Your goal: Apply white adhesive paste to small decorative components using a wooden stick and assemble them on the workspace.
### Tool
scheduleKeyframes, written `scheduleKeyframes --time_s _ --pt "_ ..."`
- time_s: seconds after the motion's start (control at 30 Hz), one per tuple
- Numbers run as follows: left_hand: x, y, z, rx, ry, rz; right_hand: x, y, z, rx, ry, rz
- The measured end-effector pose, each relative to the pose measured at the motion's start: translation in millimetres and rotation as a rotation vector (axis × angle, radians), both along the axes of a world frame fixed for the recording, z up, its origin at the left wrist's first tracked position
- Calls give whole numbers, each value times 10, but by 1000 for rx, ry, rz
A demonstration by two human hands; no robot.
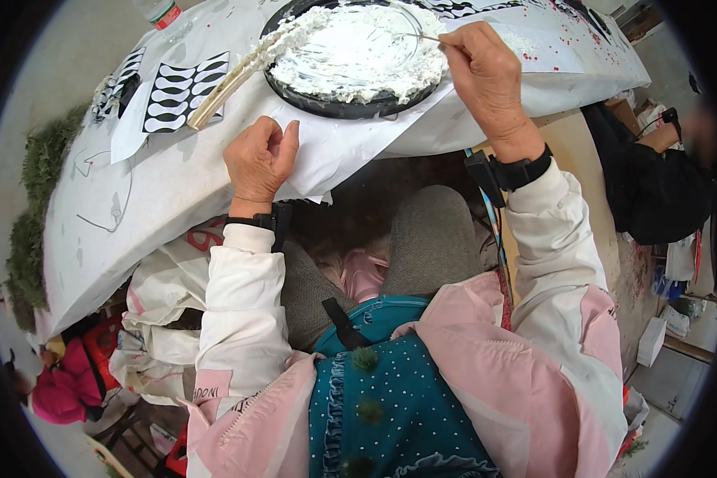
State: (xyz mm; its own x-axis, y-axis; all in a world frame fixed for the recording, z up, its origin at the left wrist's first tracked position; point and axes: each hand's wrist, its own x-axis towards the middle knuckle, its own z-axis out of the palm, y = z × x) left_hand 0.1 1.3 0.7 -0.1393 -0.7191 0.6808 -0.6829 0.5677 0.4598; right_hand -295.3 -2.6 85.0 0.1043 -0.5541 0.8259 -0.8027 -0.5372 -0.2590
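Dotted apron [402,398] nearest; wooden stick [235,84] overlaps black dish [338,107], patterned sheet [177,94].

Wears pink/wht jkt [526,398], dotted teal apron [410,398], blk wristbands [526,170], gry trousers [434,239].

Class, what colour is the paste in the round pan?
The paste is white; it shows best in the head view.

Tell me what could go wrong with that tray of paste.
The smeared wooden stick juts past the rim of the black tray; a bump from the nearby left hand might dislodge it. White paste reaches the tray's edge and could drip onto the paper. The thin piece in the right hand may slip into the paste.
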Motion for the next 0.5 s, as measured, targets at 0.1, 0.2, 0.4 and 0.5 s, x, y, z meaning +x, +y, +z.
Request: scheduleKeyframes --time_s 0.1,0.2,0.4,0.5 --pt "3 0 0 -3 -4 -1 -67 -21 -139 144 263 -104" --pt "-3 -5 4 -5 -5 -2 -167 1 -148 207 431 -178" --pt "1 5 14 -9 -17 8 -73 27 -33 42 382 -174" --pt "-7 -7 -5 -15 -5 2 -48 -32 -92 82 500 -188"
